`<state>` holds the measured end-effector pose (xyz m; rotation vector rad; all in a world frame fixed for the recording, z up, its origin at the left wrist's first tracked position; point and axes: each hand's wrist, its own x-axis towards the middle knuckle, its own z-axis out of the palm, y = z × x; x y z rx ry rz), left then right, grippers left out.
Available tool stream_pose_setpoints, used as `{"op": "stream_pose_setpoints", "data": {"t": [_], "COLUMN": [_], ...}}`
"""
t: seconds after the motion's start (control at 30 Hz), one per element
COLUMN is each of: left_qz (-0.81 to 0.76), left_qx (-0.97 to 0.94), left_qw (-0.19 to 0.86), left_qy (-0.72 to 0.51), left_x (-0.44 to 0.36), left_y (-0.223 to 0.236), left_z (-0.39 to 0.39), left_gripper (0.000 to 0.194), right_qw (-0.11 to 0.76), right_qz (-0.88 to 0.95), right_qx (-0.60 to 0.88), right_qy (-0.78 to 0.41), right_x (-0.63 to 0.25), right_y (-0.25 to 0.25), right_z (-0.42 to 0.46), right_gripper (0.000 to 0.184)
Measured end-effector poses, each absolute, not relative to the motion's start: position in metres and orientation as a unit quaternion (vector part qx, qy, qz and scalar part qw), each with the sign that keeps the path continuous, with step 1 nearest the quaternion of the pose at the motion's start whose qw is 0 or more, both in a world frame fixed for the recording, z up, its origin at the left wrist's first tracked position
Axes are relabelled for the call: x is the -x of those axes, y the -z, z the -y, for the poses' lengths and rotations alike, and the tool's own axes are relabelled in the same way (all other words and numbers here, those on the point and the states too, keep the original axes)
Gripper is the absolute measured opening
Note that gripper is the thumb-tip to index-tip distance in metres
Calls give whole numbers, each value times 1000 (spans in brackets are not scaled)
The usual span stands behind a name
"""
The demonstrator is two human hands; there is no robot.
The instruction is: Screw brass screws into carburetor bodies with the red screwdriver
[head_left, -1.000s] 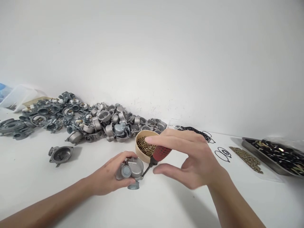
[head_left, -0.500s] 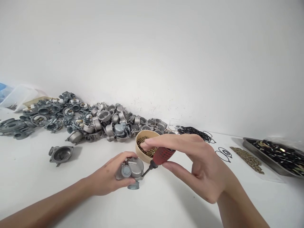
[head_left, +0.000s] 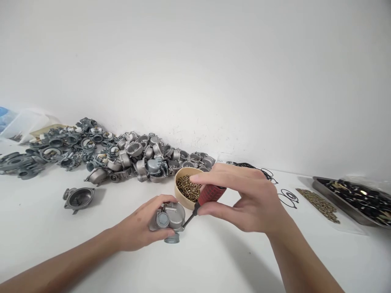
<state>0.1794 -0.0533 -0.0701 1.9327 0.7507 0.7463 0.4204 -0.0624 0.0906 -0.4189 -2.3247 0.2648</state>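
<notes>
A grey metal carburetor point(head_left: 175, 215) sits in my left hand point(head_left: 143, 224), with the fingers over its top and the thumb along its lower front. My right hand point(head_left: 244, 199) grips a screwdriver point(head_left: 210, 194) by its red and black handle, between thumb and fingers. The shaft slants down to the left, and its tip meets the right edge of the carburetor; the screw head there is too small to make out. Just behind the tool stands a tan round bowl point(head_left: 180, 195) holding many brass-coloured screws point(head_left: 188, 188).
A loose float bowl point(head_left: 79, 198) lies on the white table at left. Behind it spreads a heap of carburetor bodies point(head_left: 70, 142) and float bowls point(head_left: 143, 152) along the wall. On the right are black rubber rings point(head_left: 288, 197), small brass parts point(head_left: 317, 205) and a metal tray point(head_left: 332, 203) of black parts.
My right hand has turned about the screwdriver handle, and its thumb has shifted left and up. The handle has tilted slightly; the carburetor and my left hand stay put.
</notes>
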Motion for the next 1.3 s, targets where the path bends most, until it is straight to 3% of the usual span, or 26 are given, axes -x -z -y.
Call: {"op": "stream_pose_setpoints", "data": {"t": [0.23,0.43,0.63,0.9,1.3], "left_qz": [-302,-311,-311,-322,-328], "left_qx": [-786,-785,-786,-781,-782], "left_qw": [441,437,433,434,433], "left_qy": [-309,-311,-314,-313,-307], "left_x": [-180,-180,-180,-181,-181], "left_y": [66,62,63,59,56], "left_z": [55,55,55,55,56], "left_gripper": [54,50,50,50,48], "right_qw": [322,350,311,341,340], "right_qz": [919,912,919,914,914], "right_qx": [163,162,152,159,150], "right_qy": [-157,-137,-191,-153,-164], "right_x": [-423,-421,-420,-421,-418], "right_y": [-92,-90,-93,-89,-88], "right_z": [64,60,65,58,62], "right_gripper": [49,38,46,45,29]}}
